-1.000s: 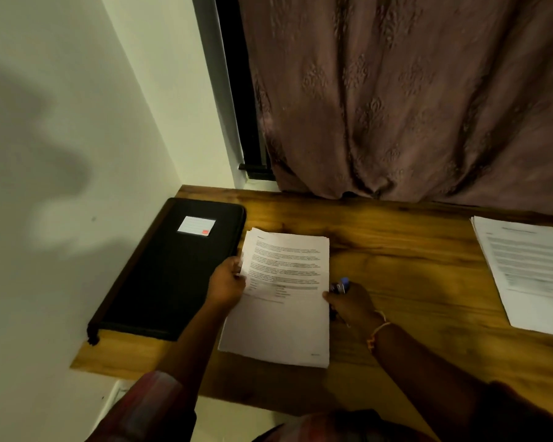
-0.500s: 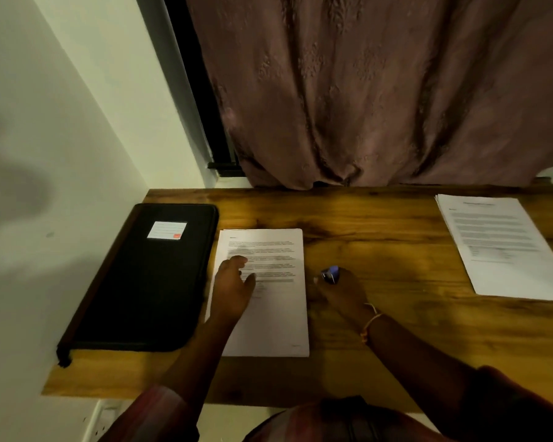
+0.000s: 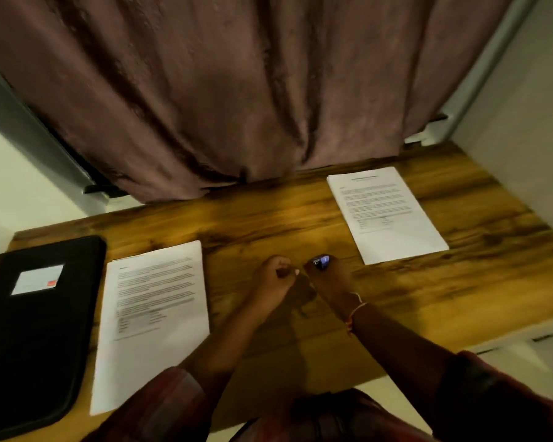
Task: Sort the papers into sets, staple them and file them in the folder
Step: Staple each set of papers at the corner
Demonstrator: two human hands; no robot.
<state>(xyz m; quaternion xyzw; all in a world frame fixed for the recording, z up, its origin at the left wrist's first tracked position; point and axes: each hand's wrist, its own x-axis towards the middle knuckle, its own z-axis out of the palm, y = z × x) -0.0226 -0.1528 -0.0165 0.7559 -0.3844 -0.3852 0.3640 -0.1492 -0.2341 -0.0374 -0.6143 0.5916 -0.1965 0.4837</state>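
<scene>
Stapler sits gripped in the right hand — left hand curled, holding nothing, beside it.

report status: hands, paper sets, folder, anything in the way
Left grip curled, holding nothing. Right grip holds blue stapler. Left paper set flat beside closed folder, right paper set apart. Nothing blocking either set.

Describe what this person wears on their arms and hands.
The left sleeve is dark reddish with a check pattern; the right sleeve looks similarly dark red. Both end near the elbow. A thin orange-and-pale thread bracelet circles the right wrist. The left hand and right hand wear no gloves.
</scene>
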